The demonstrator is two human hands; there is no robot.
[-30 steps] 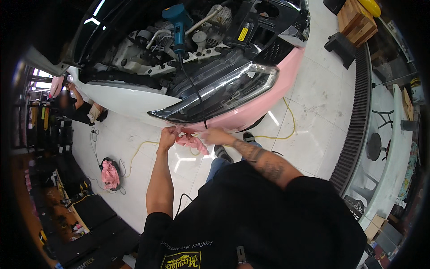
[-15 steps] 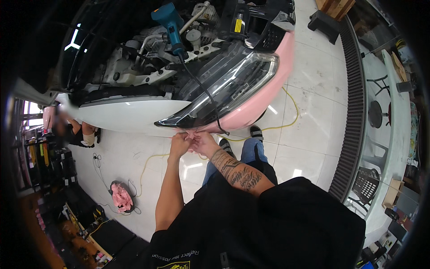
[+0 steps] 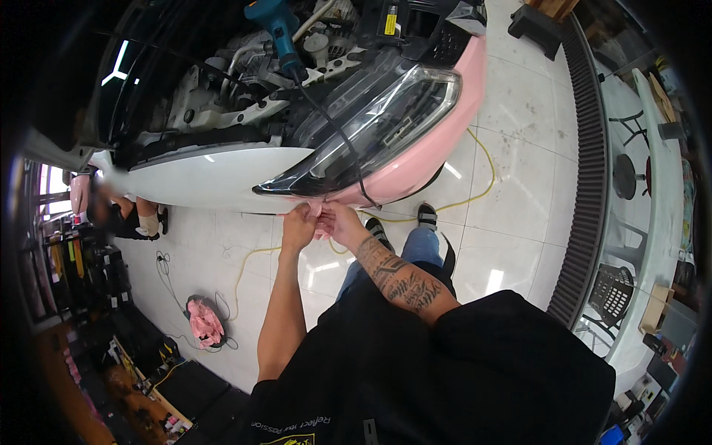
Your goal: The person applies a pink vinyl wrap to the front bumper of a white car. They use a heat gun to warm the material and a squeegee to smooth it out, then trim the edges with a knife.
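Note:
My left hand (image 3: 298,227) and my right hand (image 3: 343,225) are side by side just below the inner corner of the car's headlight (image 3: 404,122). Both have their fingers closed on a loose edge of pink film (image 3: 317,208), pinched between them. A crumpled bit of the film hangs under my fingers. The film meets the pink-covered bumper (image 3: 423,162) near its joint with the white fender (image 3: 208,180). My fingertips are partly hidden by the hands themselves. A teal heat gun (image 3: 271,28) rests over the engine bay, its black cable (image 3: 337,133) draped across the headlight.
A yellow cord (image 3: 486,189) runs over the tiled floor (image 3: 512,222) past my feet. Pink film scraps (image 3: 205,322) fill a dark container at the left. Another person (image 3: 137,219) is low beside the car. A dark floor grate (image 3: 578,170) lies to the right.
My view has shifted slightly, so the heat gun appears higher. My hands stay at the same spot by the bumper, still pinching the film, with more of it showing between them.

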